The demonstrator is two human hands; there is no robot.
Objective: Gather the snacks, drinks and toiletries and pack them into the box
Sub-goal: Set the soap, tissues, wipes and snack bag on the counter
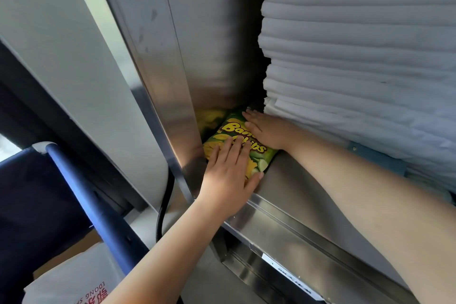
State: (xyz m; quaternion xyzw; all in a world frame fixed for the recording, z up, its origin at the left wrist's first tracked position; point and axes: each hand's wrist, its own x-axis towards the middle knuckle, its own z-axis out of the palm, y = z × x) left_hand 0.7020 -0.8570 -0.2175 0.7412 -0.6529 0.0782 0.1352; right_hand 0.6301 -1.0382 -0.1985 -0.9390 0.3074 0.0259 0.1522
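Item: banana chips bag [237, 140], lying flat in the back corner of the steel shelf [308, 200], between the steel side wall [172, 81] and the folded white linen stack [357, 57]; not yet packed

Left hand [229, 170]: my fingers lie straight on the bag's near half, thumb at its near edge; pressing, clasping nothing, probably to drag it out of the tight corner

Right hand [266, 131]: flat on the far half, just beside the linen; fingers extended, nothing clasped; likely steadying the bag

Surface: smooth brushed steel, so the bag should slide

Surroundings: blue cart rail [86, 192], black hose [165, 205]; brown cardboard [74, 249] below left, possibly the box, cannot tell
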